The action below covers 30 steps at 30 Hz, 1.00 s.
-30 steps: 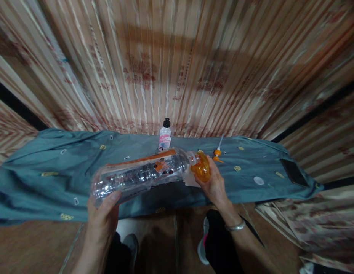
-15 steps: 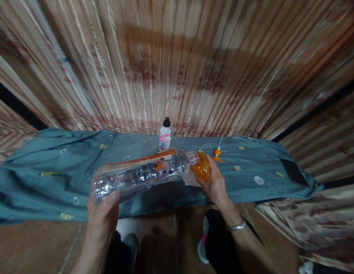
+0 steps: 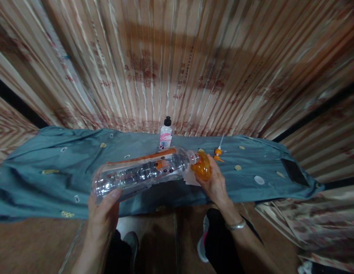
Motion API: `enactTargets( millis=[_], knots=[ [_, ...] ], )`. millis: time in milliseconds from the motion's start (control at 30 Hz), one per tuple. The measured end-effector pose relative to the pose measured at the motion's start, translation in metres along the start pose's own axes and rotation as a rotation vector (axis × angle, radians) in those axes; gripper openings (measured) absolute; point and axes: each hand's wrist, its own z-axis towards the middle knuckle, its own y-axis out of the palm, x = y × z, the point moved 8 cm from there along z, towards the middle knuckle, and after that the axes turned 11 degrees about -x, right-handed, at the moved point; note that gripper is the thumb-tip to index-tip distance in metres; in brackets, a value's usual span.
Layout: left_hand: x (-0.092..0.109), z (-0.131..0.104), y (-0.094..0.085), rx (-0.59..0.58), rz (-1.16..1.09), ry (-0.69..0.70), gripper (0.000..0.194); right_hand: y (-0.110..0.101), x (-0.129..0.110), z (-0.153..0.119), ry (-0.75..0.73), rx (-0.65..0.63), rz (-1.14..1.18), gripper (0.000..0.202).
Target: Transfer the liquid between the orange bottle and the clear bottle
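A large clear plastic bottle (image 3: 142, 171) with an orange animal print lies tilted across the view, its neck to the right. My left hand (image 3: 104, 209) is closed around its base end. My right hand (image 3: 215, 182) grips a small orange translucent container (image 3: 203, 166), whose opening meets the neck of the clear bottle. Behind them stands a bottle with a black cap and pink-white label (image 3: 165, 139). An orange pump head with a thin tube (image 3: 218, 152) lies on the cloth to the right of it.
The teal patterned cloth (image 3: 51, 152) covers a long narrow table. At its right end lies a dark flat rectangle (image 3: 294, 172), with a pale round disc (image 3: 259, 180) nearer. A striped curtain (image 3: 165, 57) hangs behind. My shoes show below on the tiled floor.
The view has shifted very slightly. Both hands keep their holds, and the two containers stay mouth to mouth.
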Motion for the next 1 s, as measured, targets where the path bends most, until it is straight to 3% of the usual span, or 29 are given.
enactTargets(
  millis=[200, 533, 700, 1000],
  knots=[
    [0.0010, -0.0005, 0.0051, 0.034, -0.011, -0.014, 0.070, 0.0006, 0.0002, 0.0002, 0.009, -0.011, 0.004, 0.088],
    [-0.0061, 0.0024, -0.0008, -0.055, -0.007, -0.016, 0.063, 0.0006, 0.0004, -0.0002, 0.018, 0.000, 0.016, 0.087],
    [-0.0085, 0.0017, -0.0037, -0.007, -0.020, -0.033, 0.066, -0.0014, -0.0019, 0.0001, 0.000, 0.018, 0.010, 0.084],
    [-0.0076, 0.0013, -0.0026, -0.038, -0.003, -0.021, 0.067, -0.0008, -0.0008, 0.0014, 0.018, 0.008, 0.017, 0.083]
  ],
)
